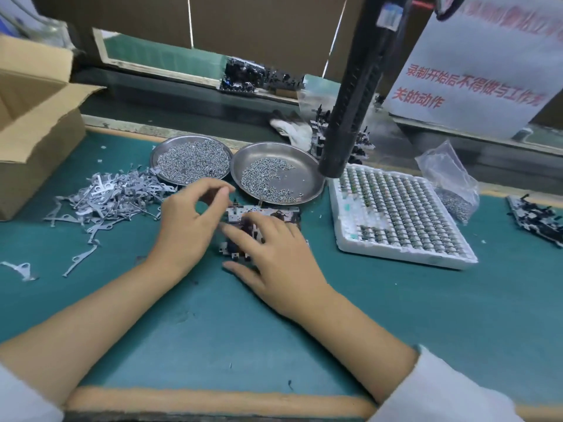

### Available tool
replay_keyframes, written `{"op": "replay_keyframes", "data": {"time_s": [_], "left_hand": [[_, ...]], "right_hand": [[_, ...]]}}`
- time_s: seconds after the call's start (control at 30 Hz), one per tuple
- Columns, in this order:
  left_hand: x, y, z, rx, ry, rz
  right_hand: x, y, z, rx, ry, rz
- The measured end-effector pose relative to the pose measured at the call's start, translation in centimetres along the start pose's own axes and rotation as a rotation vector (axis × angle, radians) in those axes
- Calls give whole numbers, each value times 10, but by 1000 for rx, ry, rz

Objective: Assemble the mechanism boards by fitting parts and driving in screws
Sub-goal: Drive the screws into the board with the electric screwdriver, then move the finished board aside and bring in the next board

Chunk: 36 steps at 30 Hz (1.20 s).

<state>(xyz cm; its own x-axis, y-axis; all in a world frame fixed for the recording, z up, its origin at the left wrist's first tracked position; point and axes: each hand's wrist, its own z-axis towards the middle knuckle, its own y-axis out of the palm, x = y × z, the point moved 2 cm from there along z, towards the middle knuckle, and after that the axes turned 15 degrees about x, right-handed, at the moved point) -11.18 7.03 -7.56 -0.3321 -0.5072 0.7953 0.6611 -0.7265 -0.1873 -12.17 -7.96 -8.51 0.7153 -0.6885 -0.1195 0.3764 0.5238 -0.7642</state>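
Green matting (213,330) covers the workbench, and right in the middle of it lies the mechanism board (262,219), flat on the mat, just near of the two steel dishes. The right hand (274,254) is spread over the board's near half, fingers straight, pressing down on it with the thumb out on the mat. The left hand (189,220) hovers at the board's left edge with thumb and forefinger curled together into a ring; whether a screw or small part sits in that pinch is too small to tell. Left dish (192,159) is heaped with small screws, right dish (277,175) holds a thinner scatter of them. Off to the left, a tangled pile of grey metal levers (112,196) spreads across the mat, with a cardboard box (33,123) beyond it, flaps open. On the right sits a white tray (396,214) packed with rows of small parts, and a black power screwdriver (356,95) hangs down over its far left corner. A clear plastic bag (451,181) lies just right of the tray. More black assemblies (539,217) rest at the far right edge.
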Motion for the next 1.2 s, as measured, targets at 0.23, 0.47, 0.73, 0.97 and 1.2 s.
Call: {"op": "replay_keyframes", "data": {"time_s": [0.23, 0.47, 0.73, 0.97, 1.2], "left_hand": [[-3, -2, -1, 8, 4, 7], [1, -6, -8, -7, 9, -11], [-5, 0, -11, 2, 40, 32], [1, 0, -15, -37, 130, 40], [3, -1, -6, 19, 120, 60]], "right_hand": [[-22, -21, -19, -162, -37, -128], [-1, -88, -95, -106, 19, -140], [101, -176, -152, -158, 572, -792], [63, -124, -95, 121, 334, -243], [41, -47, -13, 195, 250, 95]]}}
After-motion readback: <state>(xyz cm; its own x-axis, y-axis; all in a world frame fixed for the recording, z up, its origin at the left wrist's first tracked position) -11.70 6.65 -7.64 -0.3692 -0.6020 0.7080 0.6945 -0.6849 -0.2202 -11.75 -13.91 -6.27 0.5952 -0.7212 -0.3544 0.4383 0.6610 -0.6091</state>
